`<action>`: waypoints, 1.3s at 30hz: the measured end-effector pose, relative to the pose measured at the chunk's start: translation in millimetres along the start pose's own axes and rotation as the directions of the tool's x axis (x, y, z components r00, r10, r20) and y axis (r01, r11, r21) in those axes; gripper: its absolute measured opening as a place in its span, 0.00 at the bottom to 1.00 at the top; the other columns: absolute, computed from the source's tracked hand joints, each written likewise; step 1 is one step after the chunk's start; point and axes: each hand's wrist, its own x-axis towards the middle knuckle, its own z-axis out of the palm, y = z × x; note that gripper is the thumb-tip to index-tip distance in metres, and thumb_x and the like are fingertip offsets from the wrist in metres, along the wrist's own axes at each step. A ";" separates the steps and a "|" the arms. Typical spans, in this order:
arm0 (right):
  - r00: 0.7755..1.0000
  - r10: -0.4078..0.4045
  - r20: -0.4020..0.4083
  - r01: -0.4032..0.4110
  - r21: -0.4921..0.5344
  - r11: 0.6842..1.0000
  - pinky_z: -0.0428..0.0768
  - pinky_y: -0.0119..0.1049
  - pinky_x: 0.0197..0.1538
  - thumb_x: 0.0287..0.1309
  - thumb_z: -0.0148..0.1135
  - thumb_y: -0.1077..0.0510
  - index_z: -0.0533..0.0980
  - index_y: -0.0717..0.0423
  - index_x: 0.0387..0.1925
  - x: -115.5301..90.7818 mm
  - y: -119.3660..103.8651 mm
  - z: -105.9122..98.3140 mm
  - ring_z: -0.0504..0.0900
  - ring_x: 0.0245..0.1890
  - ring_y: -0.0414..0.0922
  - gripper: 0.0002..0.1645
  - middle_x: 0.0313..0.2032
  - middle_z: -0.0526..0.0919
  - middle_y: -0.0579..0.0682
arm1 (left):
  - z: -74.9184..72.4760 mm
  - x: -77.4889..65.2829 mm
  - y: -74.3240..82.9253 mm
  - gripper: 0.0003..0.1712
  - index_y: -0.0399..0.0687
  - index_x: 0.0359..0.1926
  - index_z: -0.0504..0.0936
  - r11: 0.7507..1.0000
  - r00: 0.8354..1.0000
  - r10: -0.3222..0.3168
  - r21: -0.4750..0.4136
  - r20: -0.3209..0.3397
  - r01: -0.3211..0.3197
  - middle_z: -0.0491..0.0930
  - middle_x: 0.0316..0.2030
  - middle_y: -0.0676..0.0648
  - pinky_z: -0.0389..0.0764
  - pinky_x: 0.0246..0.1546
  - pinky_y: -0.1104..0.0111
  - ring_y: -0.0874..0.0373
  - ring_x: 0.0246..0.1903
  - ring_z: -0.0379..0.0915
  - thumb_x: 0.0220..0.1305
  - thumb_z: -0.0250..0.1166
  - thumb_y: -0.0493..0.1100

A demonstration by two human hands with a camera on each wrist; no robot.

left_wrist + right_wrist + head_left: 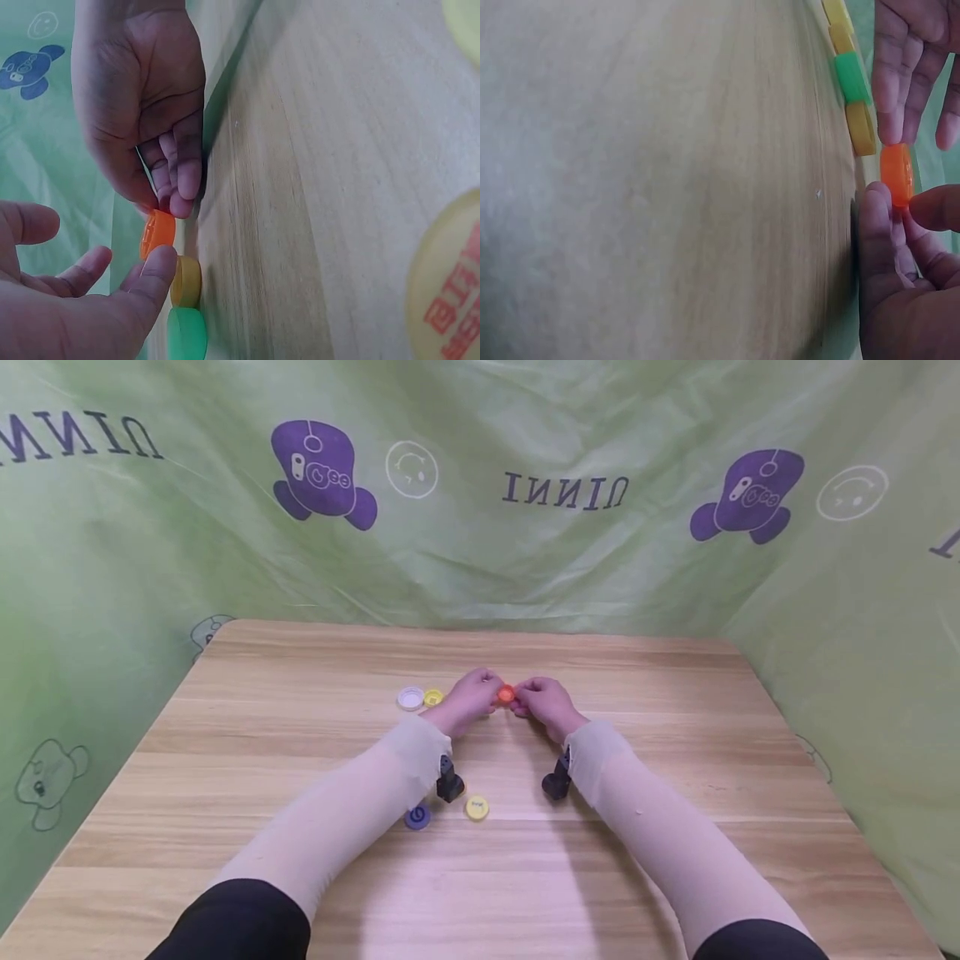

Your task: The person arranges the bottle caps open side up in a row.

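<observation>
An orange bottle cap (pixel 506 693) stands between the two hands, its hollow side facing the head camera. My right hand (pixel 547 703) pinches it between thumb and fingers, as the right wrist view shows around the cap (pixel 896 175). From the other side my left hand (pixel 471 697) reaches in with fairly straight fingers, their tips at the cap's edge. Beside the left fingers, an amber-yellow cap (pixel 187 283) and a green cap (pixel 187 334) stand in a row on the table. The left hand hides both from the head camera.
Left of the hands lie a white cap (pixel 411 697) and a yellow cap (pixel 432 697), continuing the row. Nearer the person are a blue cap with a spiral (pixel 417 816) and a pale yellow cap (pixel 477 808). A green printed curtain (pixel 465 568) hangs behind the wooden table (pixel 675 710).
</observation>
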 end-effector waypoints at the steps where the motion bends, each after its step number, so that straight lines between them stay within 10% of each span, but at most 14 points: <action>1: 1.000 0.003 0.001 -0.003 -0.005 1.000 0.84 0.26 0.38 0.74 0.56 0.66 0.75 0.74 0.54 -0.2 -0.5 -0.2 0.82 0.31 0.40 0.14 0.37 0.81 0.56 | 0.5 -0.2 0.1 0.16 0.33 0.56 0.74 1.000 1.000 0.001 0.001 0.002 -0.001 0.77 0.51 0.39 0.79 0.55 0.60 0.49 0.48 0.74 0.77 0.52 0.39; 26: 0.999 0.032 -0.005 -0.032 -0.103 0.994 0.84 0.27 0.38 0.73 0.56 0.67 0.76 0.73 0.52 -1.5 -0.6 0.3 0.81 0.30 0.39 0.12 0.39 0.82 0.58 | 2.1 -6.0 3.1 0.20 0.30 0.56 0.77 0.993 0.999 -0.008 0.119 0.048 0.002 0.78 0.49 0.38 0.79 0.55 0.59 0.46 0.49 0.76 0.75 0.55 0.43; 39: 1.000 0.019 -0.002 -0.019 -0.127 0.992 0.83 0.26 0.36 0.73 0.56 0.67 0.76 0.72 0.52 -4.0 -0.5 1.5 0.80 0.31 0.39 0.12 0.37 0.81 0.56 | -37.6 -24.8 -13.8 0.17 0.28 0.57 0.74 0.999 1.000 -0.023 0.025 -0.006 0.023 0.76 0.49 0.37 0.80 0.58 0.57 0.45 0.51 0.77 0.78 0.51 0.39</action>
